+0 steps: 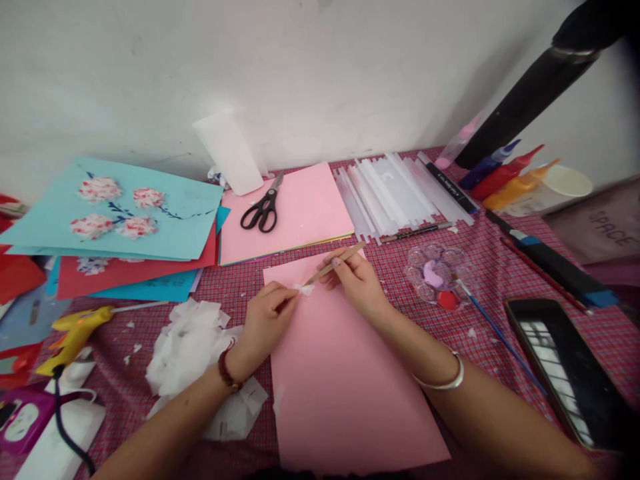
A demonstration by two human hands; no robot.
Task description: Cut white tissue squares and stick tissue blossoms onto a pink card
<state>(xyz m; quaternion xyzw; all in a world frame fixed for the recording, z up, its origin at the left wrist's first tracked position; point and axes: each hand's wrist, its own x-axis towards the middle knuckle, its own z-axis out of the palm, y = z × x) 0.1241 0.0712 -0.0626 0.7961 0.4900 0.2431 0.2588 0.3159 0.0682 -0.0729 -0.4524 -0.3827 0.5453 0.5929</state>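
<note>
A pink sheet of paper (340,373) lies in front of me. In my right hand (357,277) is a flat wooden stick (323,272), gripped between thumb and fingers and slanting down to the left. Its lower end meets a small piece of white tissue paper (305,289) near the top of the sheet. My left hand (270,317) has thumb and fingertips pinched together at the left edge of that piece. A heap of white tissue squares (187,347) sits left of the pink sheet.
Black scissors (263,210) lie on a pink paper stack (310,200). White glue sticks (385,193), a paint palette (435,263), a paintbrush (500,333) and a phone (565,367) are to the right. A yellow glue gun (75,333) and flower-decorated cards (190,220) are left.
</note>
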